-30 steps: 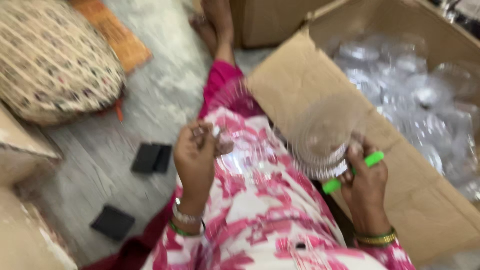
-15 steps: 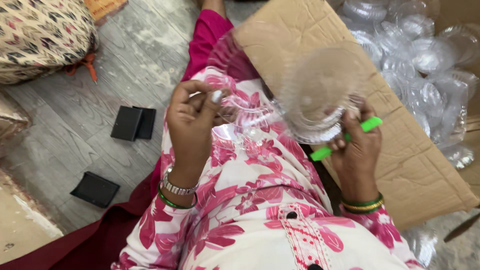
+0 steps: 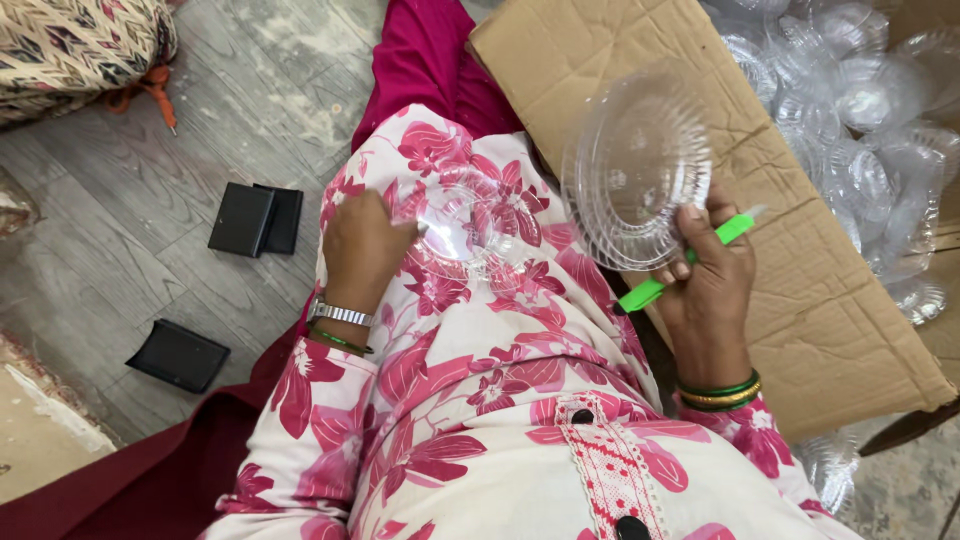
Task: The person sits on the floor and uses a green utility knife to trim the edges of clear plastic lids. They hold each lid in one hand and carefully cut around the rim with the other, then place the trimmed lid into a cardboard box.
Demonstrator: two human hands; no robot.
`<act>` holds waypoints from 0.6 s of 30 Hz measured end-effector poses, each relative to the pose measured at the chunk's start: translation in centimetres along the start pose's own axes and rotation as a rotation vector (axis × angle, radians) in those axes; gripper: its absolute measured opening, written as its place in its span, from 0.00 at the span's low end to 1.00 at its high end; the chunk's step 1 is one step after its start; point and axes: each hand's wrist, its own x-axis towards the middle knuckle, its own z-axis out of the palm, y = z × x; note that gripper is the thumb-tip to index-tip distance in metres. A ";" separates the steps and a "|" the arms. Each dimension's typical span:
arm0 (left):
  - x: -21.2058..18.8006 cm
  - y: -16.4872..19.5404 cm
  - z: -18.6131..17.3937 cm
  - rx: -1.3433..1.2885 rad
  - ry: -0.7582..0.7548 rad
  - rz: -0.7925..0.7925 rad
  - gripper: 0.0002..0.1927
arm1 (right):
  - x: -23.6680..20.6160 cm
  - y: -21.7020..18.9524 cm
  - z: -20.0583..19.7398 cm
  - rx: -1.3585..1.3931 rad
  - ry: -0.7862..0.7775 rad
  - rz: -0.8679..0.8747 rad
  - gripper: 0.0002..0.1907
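My right hand (image 3: pixel 708 282) grips a stack of clear ribbed plastic bowls (image 3: pixel 636 170) together with a green pen (image 3: pixel 685 262), held over the cardboard flap. My left hand (image 3: pixel 362 248) rests on my lap and holds a single clear plastic bowl (image 3: pixel 462 226) against the pink floral cloth of my clothing. The two hands are about a hand's width apart.
A large cardboard box (image 3: pixel 790 230) at my right holds several clear plastic bowls (image 3: pixel 860 110). Three small black boxes lie on the grey floor at left, two (image 3: pixel 254 219) side by side and one (image 3: pixel 179 355) nearer. A patterned cushion (image 3: pixel 70 45) sits at top left.
The stack in my right hand has tilted up on edge. My left hand has dropped from beside the stack onto my lap with one bowl. The camera view has shifted forward.
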 end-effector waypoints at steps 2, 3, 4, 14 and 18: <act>0.2 -0.7 0.7 -0.133 0.041 0.003 0.13 | 0.4 0.1 -1.2 0.008 0.037 -0.004 0.12; 0.3 -0.8 0.7 -0.200 0.063 0.004 0.08 | 0.6 0.1 -1.8 0.023 0.066 0.001 0.11; 0.4 -0.7 0.6 -0.333 0.090 -0.031 0.07 | 0.7 0.2 -2.3 0.039 0.095 0.006 0.10; 0.6 3.7 -4.0 -1.139 0.191 -0.188 0.04 | 1.5 0.5 -4.2 0.019 0.066 -0.019 0.06; 0.0 4.4 -4.8 -1.185 0.199 -0.144 0.07 | 1.1 0.5 -3.9 0.040 0.028 -0.012 0.03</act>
